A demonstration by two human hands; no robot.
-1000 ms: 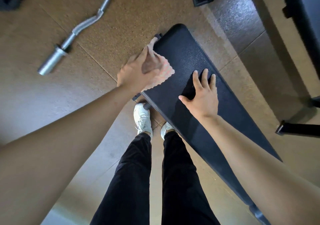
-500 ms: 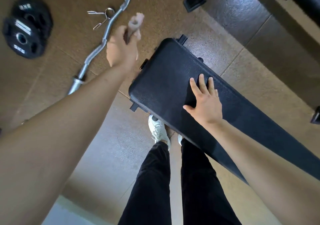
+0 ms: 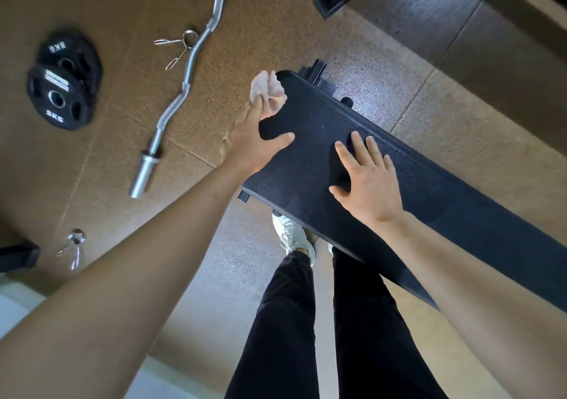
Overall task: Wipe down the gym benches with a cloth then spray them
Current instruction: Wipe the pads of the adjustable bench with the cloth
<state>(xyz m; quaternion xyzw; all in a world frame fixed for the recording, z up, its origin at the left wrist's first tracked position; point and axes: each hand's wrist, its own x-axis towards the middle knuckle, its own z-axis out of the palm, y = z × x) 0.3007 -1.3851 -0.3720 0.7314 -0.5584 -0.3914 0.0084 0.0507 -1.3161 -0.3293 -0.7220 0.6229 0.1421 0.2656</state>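
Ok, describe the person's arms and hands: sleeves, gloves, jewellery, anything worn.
Both forearms are bare: no sleeves reach into view. The left hand and right hand wear no gloves, and no rings, watch or wristbands are visible. No markings show.

Both forearms bare, no sleeves visible. Left hand [image 3: 254, 141] and right hand [image 3: 368, 184] ungloved. Black trousers [image 3: 322, 322], full length. White shoes [image 3: 291, 236], apparently laced; partly hidden.

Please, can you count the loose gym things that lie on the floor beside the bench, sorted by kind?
Weight plates: 2, one lying partly on the other
Curl bar: 1
Spring clips beside the bar: 2
Metal clip near the left edge: 1, too blurred to name surely
Total: 6
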